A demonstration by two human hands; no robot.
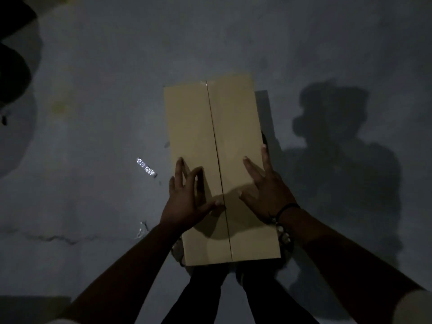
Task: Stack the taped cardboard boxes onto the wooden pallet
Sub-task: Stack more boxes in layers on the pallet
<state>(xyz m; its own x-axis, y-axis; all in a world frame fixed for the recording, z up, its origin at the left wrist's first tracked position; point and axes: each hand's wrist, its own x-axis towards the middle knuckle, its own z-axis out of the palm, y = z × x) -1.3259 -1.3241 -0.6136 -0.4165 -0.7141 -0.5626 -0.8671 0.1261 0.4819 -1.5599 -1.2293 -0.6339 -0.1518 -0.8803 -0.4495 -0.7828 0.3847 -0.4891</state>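
Neither hand gripped anything: the left hand (187, 202) and the right hand (265, 191) lay flat with fingers spread on the closed top flaps of the cardboard box (194, 125), one on either side of the centre seam (214, 132). The box rested on the grey floor (93, 113), just ahead of the person's legs (205, 298). A shiny scrap (146, 168) lay on the floor to the left, apart from the box. A black band (288, 206) circled the right wrist.
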